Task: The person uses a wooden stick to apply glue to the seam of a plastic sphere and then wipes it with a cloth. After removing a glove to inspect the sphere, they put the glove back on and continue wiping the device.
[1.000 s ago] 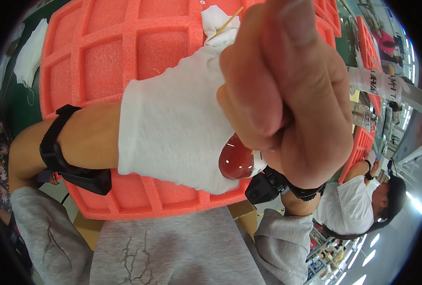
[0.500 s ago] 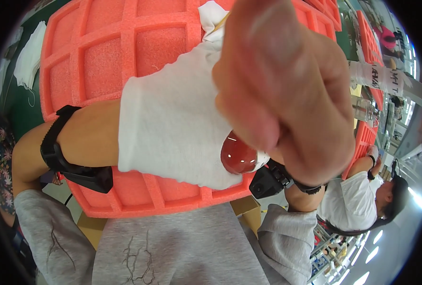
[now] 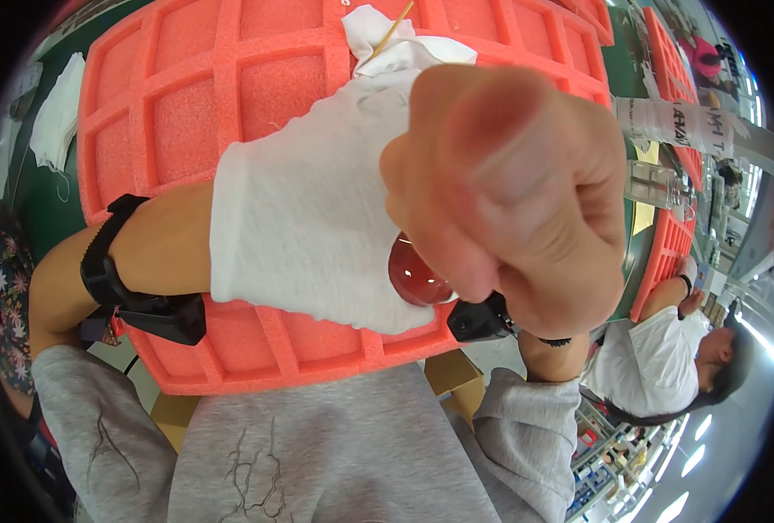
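Note:
My left hand (image 3: 308, 205), in a white glove, reaches in from the left. It is closed at a glossy, rounded dark-red piece (image 3: 415, 272), whose lower left part shows at the glove's edge; most of its fingers are behind my right hand. Bare and very near the camera, my right hand (image 3: 517, 200) is closed in a pinch over the red piece. What its fingertips hold, if anything, is hidden. Just beyond the glove lie a crumpled white cloth (image 3: 435, 50) and a thin yellowish stick (image 3: 394, 30).
Under my hands is a large coral foam tray (image 3: 226, 87) with square pockets. A white glove-like cloth (image 3: 58, 113) lies at the left on the green table. Clear glass jars (image 3: 652, 181) and a taped grey bar (image 3: 674, 118) stand at the right. A co-worker (image 3: 639, 366) sits farther right.
My right hand has dropped lower and slightly left, covering more of the red piece. More of the cloth and stick shows. My left hand has shifted slightly left.

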Tool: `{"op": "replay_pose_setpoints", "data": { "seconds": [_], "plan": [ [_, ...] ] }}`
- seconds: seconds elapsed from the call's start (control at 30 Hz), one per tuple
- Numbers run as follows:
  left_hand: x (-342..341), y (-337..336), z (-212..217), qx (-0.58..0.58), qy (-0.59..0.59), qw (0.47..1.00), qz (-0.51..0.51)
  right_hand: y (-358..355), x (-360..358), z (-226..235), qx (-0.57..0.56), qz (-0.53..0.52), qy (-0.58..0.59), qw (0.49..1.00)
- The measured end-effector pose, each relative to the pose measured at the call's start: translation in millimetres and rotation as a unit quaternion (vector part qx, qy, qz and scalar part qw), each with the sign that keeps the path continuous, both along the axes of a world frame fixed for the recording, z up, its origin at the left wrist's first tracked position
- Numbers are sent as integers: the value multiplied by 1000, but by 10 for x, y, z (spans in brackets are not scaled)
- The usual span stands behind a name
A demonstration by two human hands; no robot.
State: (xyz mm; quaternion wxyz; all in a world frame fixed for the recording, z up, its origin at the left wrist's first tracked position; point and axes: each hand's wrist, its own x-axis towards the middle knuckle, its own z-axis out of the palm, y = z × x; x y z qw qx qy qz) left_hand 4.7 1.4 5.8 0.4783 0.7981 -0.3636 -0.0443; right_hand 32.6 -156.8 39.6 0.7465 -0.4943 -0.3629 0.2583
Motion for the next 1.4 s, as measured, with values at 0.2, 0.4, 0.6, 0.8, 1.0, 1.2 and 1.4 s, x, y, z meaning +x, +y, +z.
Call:
{"op": "replay_pose_setpoints", "data": {
  "seconds": [0.2,0.4,0.6,0.8,1.0,1.2,1.4],
  "plan": [
    [-29,31,-127,-60,-55,997,8,-11,-36,-10,-3,12,12,1000],
    [-45,86,31,-62,283,957,8,52,11,60,-91,49,-41,994],
    [-23,87,57,30,-1,999,-23,-33,137,-57,-5,82,12,997],
    [-45,68,91,60,32,997,21,-121,327,-212,139,140,286,938],
    [-57,-7,127,66,28,997,32,-167,357,-207,145,165,264,939],
    [-54,-15,130,6,31,999,36,-151,355,-247,157,171,255,939],
    [24,24,79,-33,15,999,-6,-146,350,-245,178,153,291,927]
  ]
}}
